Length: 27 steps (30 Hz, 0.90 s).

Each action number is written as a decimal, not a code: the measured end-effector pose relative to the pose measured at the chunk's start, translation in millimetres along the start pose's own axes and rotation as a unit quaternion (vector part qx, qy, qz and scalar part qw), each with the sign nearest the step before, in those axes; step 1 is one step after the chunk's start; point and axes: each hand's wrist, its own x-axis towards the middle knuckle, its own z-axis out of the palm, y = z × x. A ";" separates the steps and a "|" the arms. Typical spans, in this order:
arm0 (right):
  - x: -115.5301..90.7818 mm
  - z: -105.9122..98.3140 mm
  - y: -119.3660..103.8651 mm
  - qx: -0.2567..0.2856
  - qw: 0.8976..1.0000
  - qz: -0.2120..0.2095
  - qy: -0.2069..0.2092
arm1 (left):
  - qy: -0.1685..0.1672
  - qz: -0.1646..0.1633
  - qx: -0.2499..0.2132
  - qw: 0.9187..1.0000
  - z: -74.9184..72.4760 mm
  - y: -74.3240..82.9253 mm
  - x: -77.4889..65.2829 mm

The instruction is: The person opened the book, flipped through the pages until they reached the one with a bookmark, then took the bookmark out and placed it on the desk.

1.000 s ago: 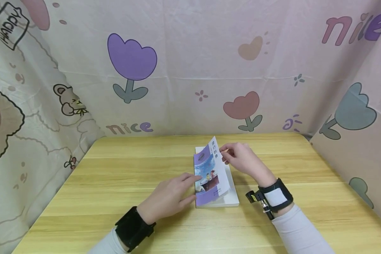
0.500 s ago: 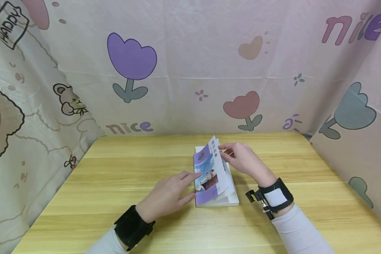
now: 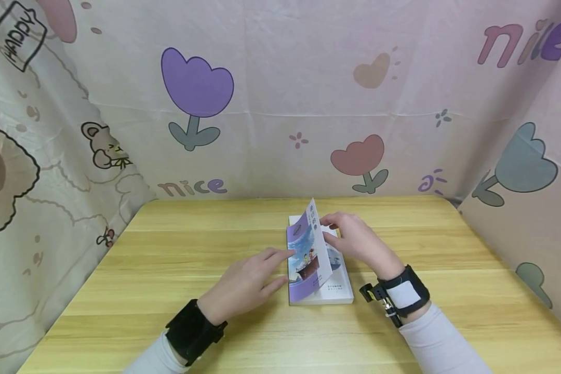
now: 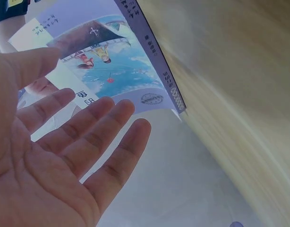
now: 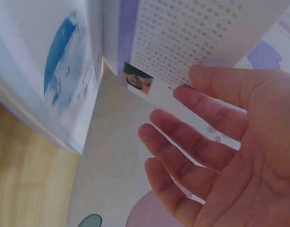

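A paperback book [image 3: 340, 283] lies on the wooden table, its purple-and-blue front cover [image 3: 305, 259] lifted and tilted up toward the left. My left hand [image 3: 243, 285] is beside the spine, its fingers straight and the index fingertip right at the cover's left part. On the other side, my right hand [image 3: 355, 236] has relaxed fingers at the raised cover's free edge, on its inner side. In the right wrist view, thumb and index fingertips overlap the printed inner flap [image 5: 183, 33] with a small photo. The title page [image 5: 64, 71] with a blue picture shows beneath.
The wooden table [image 3: 168, 270] reaches back to a pale patterned cloth [image 3: 271, 67] that hangs behind and along both sides. Black straps [image 3: 194, 332] sit on both wrists, and a small camera [image 3: 374, 293] juts from the right one.
The cover has swung further upright and to the left, uncovering more of the title page. My right hand's fingers have spread apart at its edge. The left hand stays nearly in place.
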 end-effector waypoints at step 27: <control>-1.0 36.4 -23.3 0.025 0.994 -0.096 -0.054 | 0.075 -0.030 0.001 0.997 -20.3 -12.3 2.8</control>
